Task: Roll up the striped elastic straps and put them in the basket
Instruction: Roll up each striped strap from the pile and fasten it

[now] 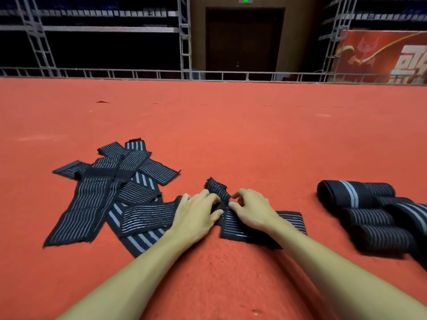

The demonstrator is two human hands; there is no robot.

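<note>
strap (288, 224) being rolled is laid just right of the flat strap pile (104, 188), its bunched end pinched by curled fingers of left hand (196, 213) and right hand (251, 210). the end should be squared, then wound tightly with edges kept aligned. no basket is seen.

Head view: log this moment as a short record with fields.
surface: red carpet
left hand: grips strap in work
right hand: pinches the same strap
strap state: one end bunched between the hands, rest flat on the carpet
unrolled pile: left of the hands
rolled straps: right of the hands
basket: not in view
</note>
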